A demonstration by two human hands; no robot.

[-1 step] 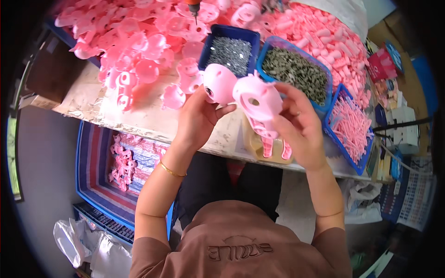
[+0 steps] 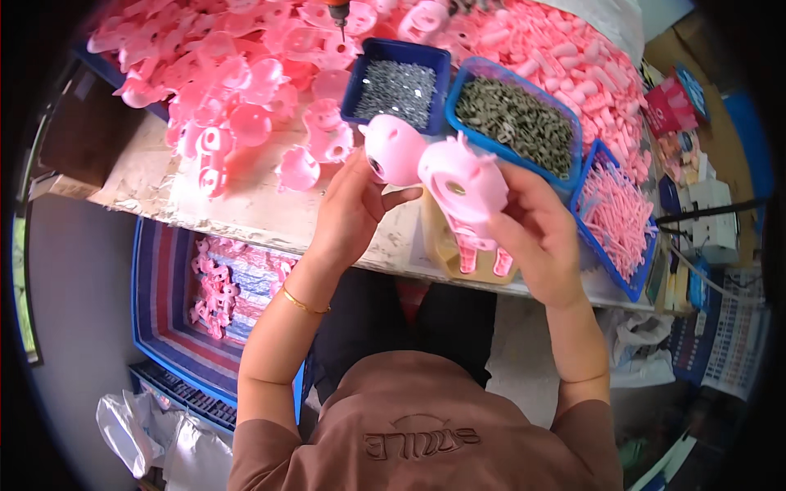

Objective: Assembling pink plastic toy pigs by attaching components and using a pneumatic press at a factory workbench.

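Note:
My left hand (image 2: 345, 214) holds a smooth, rounded pink plastic shell (image 2: 398, 150) that carries a dark eye-like spot near the fingers. Its thumb points out to the right beneath the shell. Closed around the right side of a second piece is my right hand (image 2: 540, 237). That piece is a pink plastic toy body shell (image 2: 485, 182) with an oval hole, small points along its top and two leg-like parts hanging down. The two shells are side by side over the table's front edge; whether they touch is hard to tell.
Loose pink shells (image 2: 250, 124) are heaped at the back left below a hanging screwdriver bit (image 2: 342, 29). A dark blue tray (image 2: 348, 102) of screws, a blue tub (image 2: 449, 110) of grey-green bits and a blue basket (image 2: 639, 288) of pink sticks stand behind and right. A striped-lined bin (image 2: 160, 311) sits lower left.
My right hand and the body shell have moved slightly right, and that shell has turned a little, so its oval hole looks narrower. The left hand keeps its hold on the rounded shell.

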